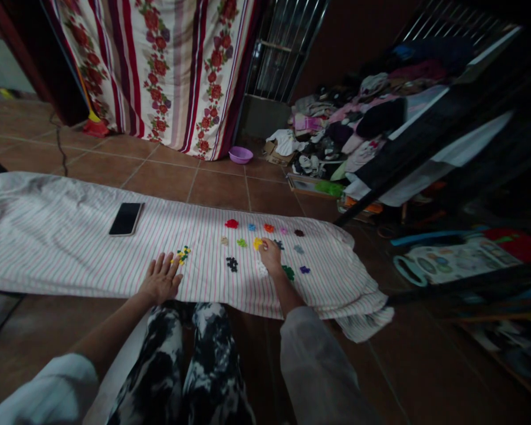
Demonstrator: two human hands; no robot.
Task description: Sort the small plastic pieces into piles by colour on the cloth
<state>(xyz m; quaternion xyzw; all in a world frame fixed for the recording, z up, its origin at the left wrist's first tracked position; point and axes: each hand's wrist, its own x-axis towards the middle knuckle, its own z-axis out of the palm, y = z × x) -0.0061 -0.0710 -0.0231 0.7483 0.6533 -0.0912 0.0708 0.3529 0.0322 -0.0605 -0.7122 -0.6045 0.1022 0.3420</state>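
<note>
My left hand (163, 276) lies flat with its fingers spread on the striped cloth (203, 236), beside a mixed pile of small green and yellow pieces (184, 255). Over the pile of yellow pieces (257, 243) my right hand (271, 255) has its fingertips pinched together; whatever is between them is too small to make out. Around it sit other little colour piles: red pieces (232, 224), orange pieces (269, 228), lime green pieces (241, 242), black pieces (232, 264) and dark green pieces (288, 272). White pieces (262, 269) are partly hidden by my right wrist.
A phone (126, 219) rests on the cloth at the left. Beyond, on the tiled floor, are a purple basin (241, 154) and a floral curtain (159, 77). Heaped clothes (336, 124) fill the back right, and a dark metal bar (358, 206) rises near the cloth's right end.
</note>
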